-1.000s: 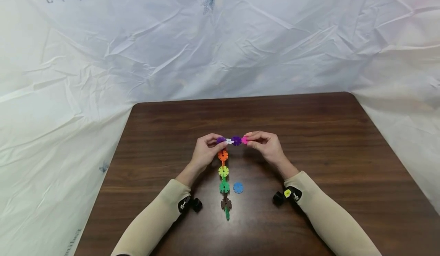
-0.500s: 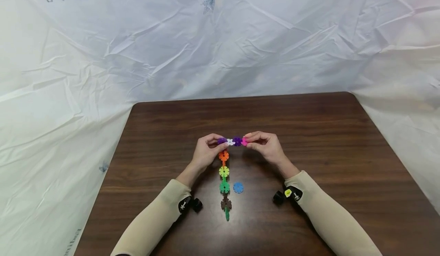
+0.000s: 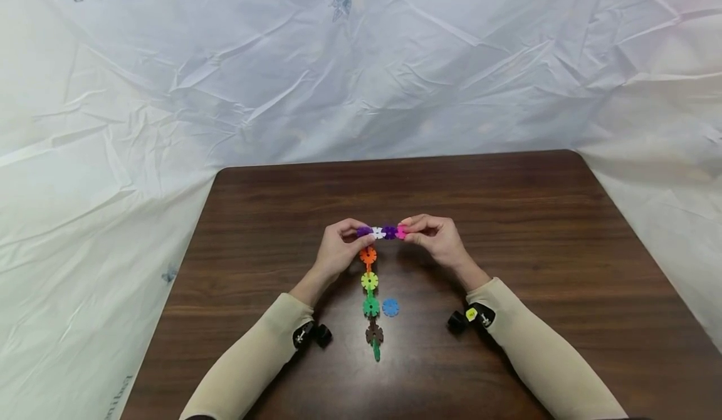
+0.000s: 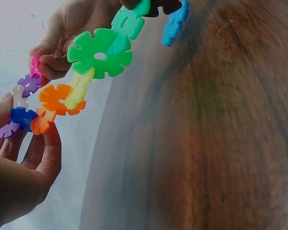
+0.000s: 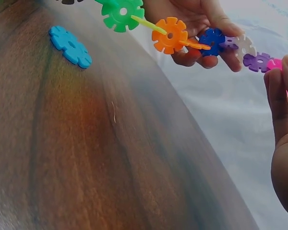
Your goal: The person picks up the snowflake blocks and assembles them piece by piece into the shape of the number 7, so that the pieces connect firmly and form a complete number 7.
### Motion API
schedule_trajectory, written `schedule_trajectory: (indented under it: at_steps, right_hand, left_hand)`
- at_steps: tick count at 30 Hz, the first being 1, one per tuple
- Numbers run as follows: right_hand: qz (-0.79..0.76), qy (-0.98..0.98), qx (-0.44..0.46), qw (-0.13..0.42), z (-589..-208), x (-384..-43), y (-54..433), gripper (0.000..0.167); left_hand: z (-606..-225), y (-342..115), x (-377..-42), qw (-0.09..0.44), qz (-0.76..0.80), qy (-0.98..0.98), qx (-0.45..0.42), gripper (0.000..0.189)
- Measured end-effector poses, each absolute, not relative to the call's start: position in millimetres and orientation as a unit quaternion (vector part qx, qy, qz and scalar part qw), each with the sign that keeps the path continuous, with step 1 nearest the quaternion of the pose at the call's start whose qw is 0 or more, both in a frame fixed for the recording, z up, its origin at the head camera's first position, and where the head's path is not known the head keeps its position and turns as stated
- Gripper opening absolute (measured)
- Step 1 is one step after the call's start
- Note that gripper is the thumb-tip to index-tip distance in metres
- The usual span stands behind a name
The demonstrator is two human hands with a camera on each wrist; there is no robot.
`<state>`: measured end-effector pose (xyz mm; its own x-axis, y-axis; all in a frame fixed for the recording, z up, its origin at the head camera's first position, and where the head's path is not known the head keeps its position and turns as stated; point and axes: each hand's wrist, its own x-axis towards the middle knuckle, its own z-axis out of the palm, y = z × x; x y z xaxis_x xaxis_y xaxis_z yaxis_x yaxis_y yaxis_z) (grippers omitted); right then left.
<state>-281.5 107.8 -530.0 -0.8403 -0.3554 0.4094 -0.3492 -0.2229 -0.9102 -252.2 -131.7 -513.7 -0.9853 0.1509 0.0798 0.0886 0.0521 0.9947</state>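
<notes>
A chain of interlocking plastic snowflake discs hangs between the two hands in the head view. My left hand (image 3: 336, 249) pinches the chain near its corner, where a dark blue disc (image 5: 212, 42) shows in the right wrist view. From there a strand with an orange disc (image 3: 368, 256), a yellow disc (image 3: 369, 281), a green disc (image 3: 371, 307) and a brown disc (image 3: 374, 333) trails toward the person. A white disc (image 3: 378, 233) and a purple disc (image 3: 390, 232) run rightward to a pink disc (image 3: 401, 231), which my right hand (image 3: 440, 239) pinches between thumb and fingers.
One loose light blue disc (image 3: 391, 308) lies flat on the dark wooden table (image 3: 541, 232), just right of the green disc. White sheeting (image 3: 361, 81) with mirrored lettering hangs behind the table and down its sides.
The hanging strand has swung slightly to the right, its green disc now closer to the loose light blue one. Both hands keep nearly the same place and grip.
</notes>
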Motion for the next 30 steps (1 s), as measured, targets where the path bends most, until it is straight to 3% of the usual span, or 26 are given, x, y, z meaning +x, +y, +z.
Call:
schedule_trajectory:
  at_steps: [10,14,17,24,30]
  right_hand:
    - [-0.711,0.629,-0.314,-0.026,-520,-283,95,0.006]
    - [-0.704,0.639,-0.31,-0.025,-512,-282,95,0.005]
    - [-0.702,0.649,-0.293,-0.012,-510,-281,102,0.007]
    - [-0.682,0.683,-0.254,0.058,-509,-282,111,0.037]
    - [-0.709,0.662,-0.227,0.09,-509,-279,114,0.027]
  left_hand:
    - [-523,-130,-243,0.011,0.674,0.731,0.104,0.019]
    - [-496,-134,-236,0.02,0.659,0.742,0.122,0.016]
    - [-479,-137,-231,0.045,0.64,0.757,0.127,0.015]
    - [-482,-137,-230,0.072,0.621,0.769,0.134,0.026]
    - [-484,-131,-231,0.1,0.641,0.746,0.149,0.031]
